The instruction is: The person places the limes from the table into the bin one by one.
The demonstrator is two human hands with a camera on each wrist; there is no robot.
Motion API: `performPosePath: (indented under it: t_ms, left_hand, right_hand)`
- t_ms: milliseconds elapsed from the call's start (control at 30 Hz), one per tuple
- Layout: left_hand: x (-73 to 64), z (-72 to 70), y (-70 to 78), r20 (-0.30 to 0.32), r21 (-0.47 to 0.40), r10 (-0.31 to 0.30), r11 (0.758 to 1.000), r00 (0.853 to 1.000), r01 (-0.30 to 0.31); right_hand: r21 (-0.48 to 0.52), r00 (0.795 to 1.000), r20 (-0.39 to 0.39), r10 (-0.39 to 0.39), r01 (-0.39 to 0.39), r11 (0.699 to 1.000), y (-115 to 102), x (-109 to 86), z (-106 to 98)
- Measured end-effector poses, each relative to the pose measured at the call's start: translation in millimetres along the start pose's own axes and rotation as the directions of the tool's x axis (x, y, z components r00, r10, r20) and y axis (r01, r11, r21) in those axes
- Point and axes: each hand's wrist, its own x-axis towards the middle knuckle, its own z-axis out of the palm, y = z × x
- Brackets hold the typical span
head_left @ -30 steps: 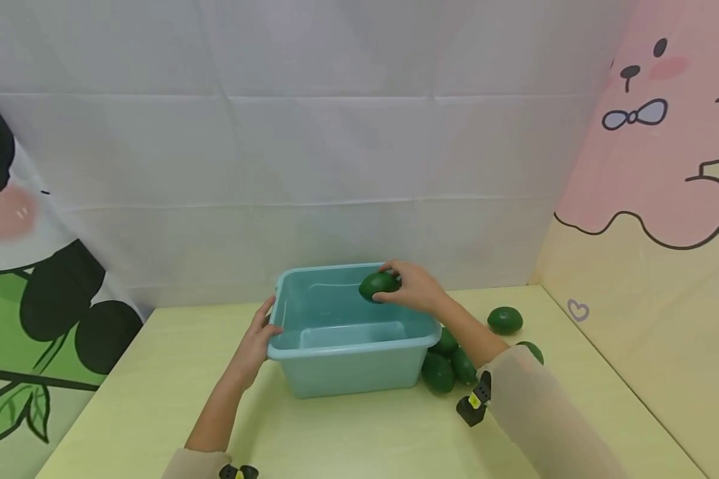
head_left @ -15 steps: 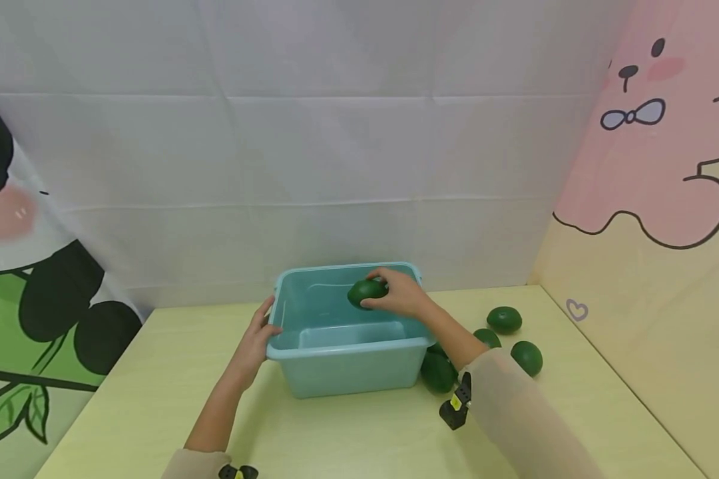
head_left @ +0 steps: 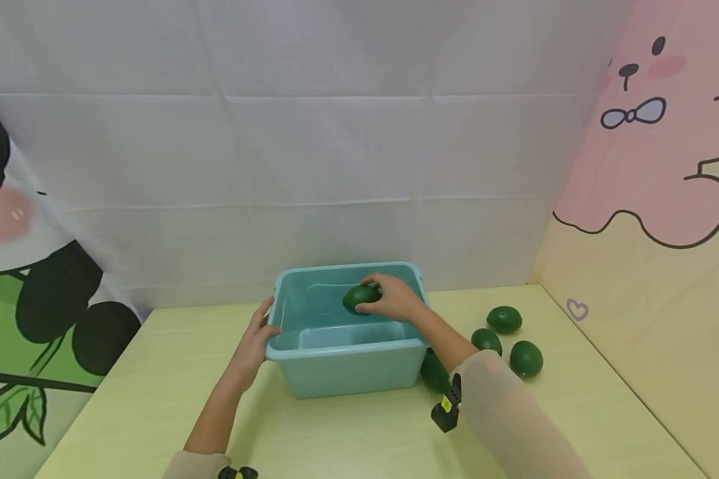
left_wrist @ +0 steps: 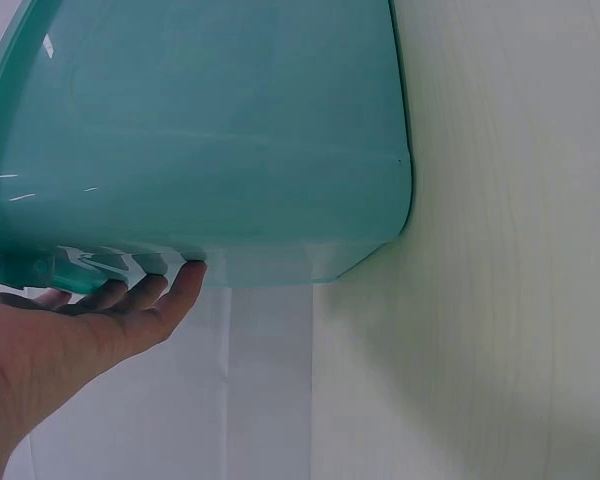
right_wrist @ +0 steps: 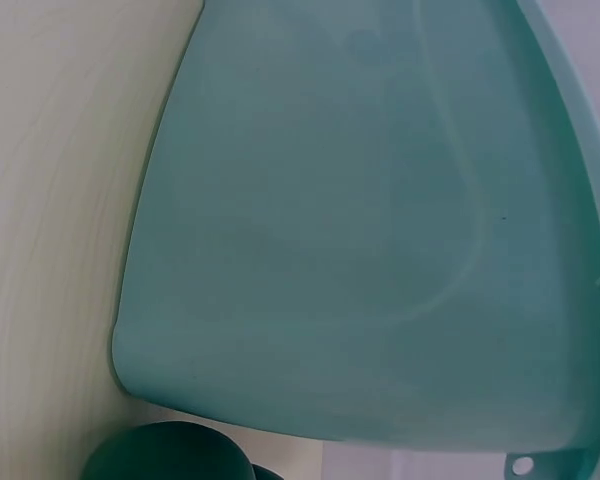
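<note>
A light blue-green plastic basin (head_left: 350, 374) stands on the table. My left hand (head_left: 253, 347) grips its left rim, thumb over the edge; in the left wrist view, the fingers (left_wrist: 175, 298) lie against the outer wall. Inside the basin's opening, my right hand (head_left: 393, 299) holds a dark green avocado (head_left: 358, 299) between thumb and fingers, above the basin floor. The right wrist view shows the basin's outer wall (right_wrist: 310, 220) and part of an avocado (right_wrist: 170, 455) beside it, but not the hand.
Against the basin's right side lies an avocado (head_left: 434, 371), partly behind the right forearm. Three more, a near one (head_left: 526, 359), a middle one (head_left: 487, 340) and a far one (head_left: 504, 320), lie farther right. A white cloth wall (head_left: 335, 166) rises behind the pale table (head_left: 335, 439).
The right hand has moved left and slightly down with the avocado, farther into the basin's opening. Its sleeve now uncovers more avocados at the right. The left hand has stayed on the rim.
</note>
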Motion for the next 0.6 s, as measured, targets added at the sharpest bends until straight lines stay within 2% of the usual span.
performPosePath:
  t_ms: [267,600]
  left_hand:
    - [-0.1,-0.9,1.6,-0.001,0.013,0.003,1.0,1.0,-0.003]
    - [-0.9,-0.3,1.3,-0.002,0.011,0.008,1.0,1.0,-0.008]
  right_hand:
    - [0.09,0.998,-0.058,0.021,-0.015,0.996,-2.1,-3.2,-2.3]
    - [0.08,0.997,-0.079,0.017,-0.011,0.997,-0.1,-3.1,-2.9]
